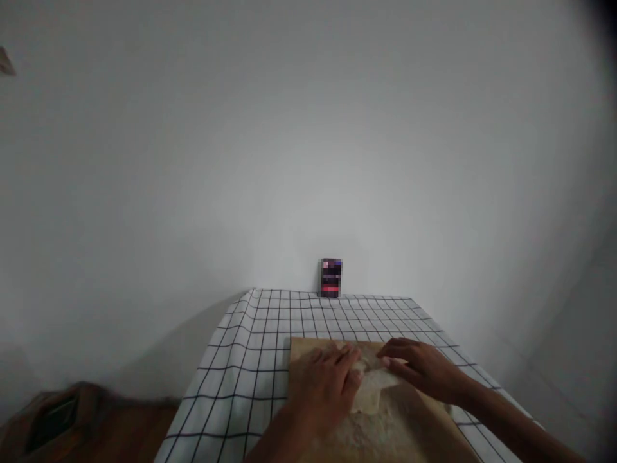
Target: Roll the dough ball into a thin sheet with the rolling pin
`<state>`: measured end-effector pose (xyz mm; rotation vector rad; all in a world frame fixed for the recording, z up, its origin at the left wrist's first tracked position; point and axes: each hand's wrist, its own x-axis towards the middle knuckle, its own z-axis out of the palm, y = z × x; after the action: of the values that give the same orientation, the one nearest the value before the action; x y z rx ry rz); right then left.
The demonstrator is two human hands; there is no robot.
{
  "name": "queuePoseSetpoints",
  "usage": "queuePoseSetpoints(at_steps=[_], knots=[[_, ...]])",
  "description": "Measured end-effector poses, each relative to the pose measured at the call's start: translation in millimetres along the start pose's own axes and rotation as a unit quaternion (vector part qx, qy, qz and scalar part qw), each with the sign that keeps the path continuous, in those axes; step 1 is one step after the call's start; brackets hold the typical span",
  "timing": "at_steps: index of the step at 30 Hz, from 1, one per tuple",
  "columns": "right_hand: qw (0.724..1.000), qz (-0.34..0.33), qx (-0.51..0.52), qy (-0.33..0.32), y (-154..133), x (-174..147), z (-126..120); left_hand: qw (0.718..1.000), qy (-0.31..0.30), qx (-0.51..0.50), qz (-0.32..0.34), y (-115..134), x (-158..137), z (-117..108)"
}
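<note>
A flat, pale piece of dough (367, 400) lies on a brown board (301, 348) dusted with what looks like flour. My left hand (330, 382) rests on the dough's left part, fingers stretched forward and palm down, hiding that side. From the right, my right hand (424, 370) reaches to the dough's far right edge. Its fingers point left and bend slightly, with the thumb a little apart below them. Whether its fingertips press on the dough or only touch it is too dim to tell.
A white cloth with a dark grid (260, 325) covers the table. Against the white wall (308, 161) at the table's far edge stands a small dark, pixelated object (330, 278). A brown boxy item (60, 411) sits low at the left, beyond the table.
</note>
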<state>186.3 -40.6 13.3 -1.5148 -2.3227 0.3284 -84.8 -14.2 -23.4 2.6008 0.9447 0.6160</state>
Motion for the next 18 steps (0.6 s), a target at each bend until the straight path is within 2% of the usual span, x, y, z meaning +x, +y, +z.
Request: queuePoseSetpoints(at_steps=[4,9,12,18], knots=[[1.000,0.002,-0.007,0.000,10,2,10,1.000,0.006,-0.005,-0.002,1,-2,5],[0.997,0.026,-0.029,0.063,22,-16,37,0.993,0.051,0.047,-0.093,12,6,10],[0.994,0.022,-0.049,0.097,24,-31,50,0.988,0.048,0.076,-0.124,18,8,12],[0.991,-0.007,-0.077,0.105,10,-53,51,0.986,0.067,0.120,-0.098,20,-5,22]])
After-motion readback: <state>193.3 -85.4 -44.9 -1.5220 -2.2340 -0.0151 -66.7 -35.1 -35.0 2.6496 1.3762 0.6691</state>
